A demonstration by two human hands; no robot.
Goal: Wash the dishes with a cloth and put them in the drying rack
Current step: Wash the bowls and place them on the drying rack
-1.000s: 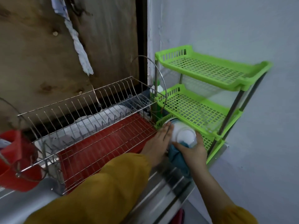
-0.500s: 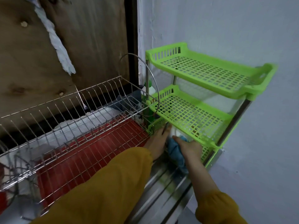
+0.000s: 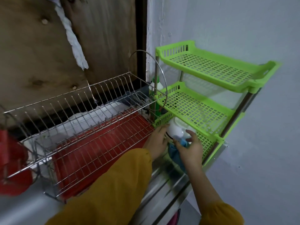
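The white bowl (image 3: pixel 177 129) is upside down at the front left corner of the bottom shelf of the green rack (image 3: pixel 209 140), under the middle shelf. The left hand (image 3: pixel 156 142) cups the bowl's left side w/ fingers spread and pressed on it. The right hand (image 3: pixel 190 147) has its fingers loose and half open, thumb just touching the bowl, and the blue cloth (image 3: pixel 176 155) hangs pinched under its palm; how tight it's held, can't tell.

Looks like the step is setting the bowl down to dry. To do it well: slide it further back on the shelf so it sits flat on the holes & can't tip off the front edge. Keep the cloth out from under the rim. Let go w/ one hand first, then the other. Don't bump the shelf above.

Vs half a sec ago: the bowl shows a lot more now, then it was mostly hidden behind the hands. The right hand has opened up and lifted off a bit. The wire dish rack (image 3: pixel 78 127) w/ the red tray (image 3: pixel 100 143) hasn't been touched.
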